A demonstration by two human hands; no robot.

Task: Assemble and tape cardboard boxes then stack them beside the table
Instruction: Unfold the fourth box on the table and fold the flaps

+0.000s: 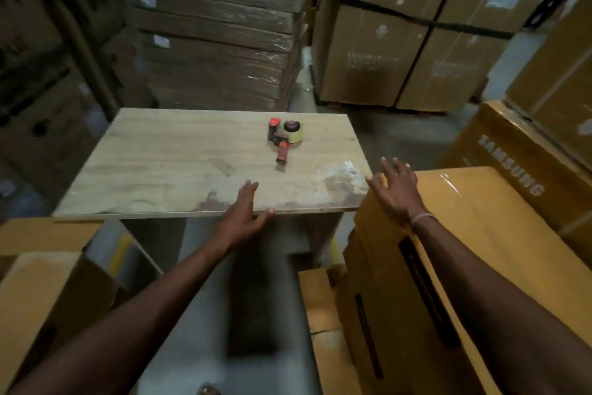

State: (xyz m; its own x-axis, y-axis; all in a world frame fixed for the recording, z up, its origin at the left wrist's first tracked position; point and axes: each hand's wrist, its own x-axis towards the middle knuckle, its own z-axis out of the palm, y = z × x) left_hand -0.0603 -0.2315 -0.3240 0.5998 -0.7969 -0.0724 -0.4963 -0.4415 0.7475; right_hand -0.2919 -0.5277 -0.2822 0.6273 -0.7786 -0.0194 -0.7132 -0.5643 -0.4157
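The box (464, 250) stands just right of the table (160, 170), its taped top face tilted toward the camera and its near upper corner under the right hand (395, 188). That hand lies flat on the box top with fingers spread and straight, pressing or resting on the cardboard and gripping nothing; a thin band circles the wrist behind it. Clear tape glints on the box top to the right of the hand, and dark slot marks run down the box side below the forearm. A lower box (323, 314) sits below and left of that forearm, against the first box.

The left hand (245, 215) rests on the near edge of the table, fingers extended over the top and thumb stretched right along the edge, holding nothing. Ahead of it and a little right, well apart from both hands, the tape gun (285, 138) lies on the tabletop, its red handle pointing back toward the person and its roll at the far end.

Left of the left arm, below the table edge, stands an open box (48, 292). Right of the right hand lies a printed carton (499, 151). Beyond the table rise wrapped flat cardboard (217, 42) and stacked cartons (400, 36).
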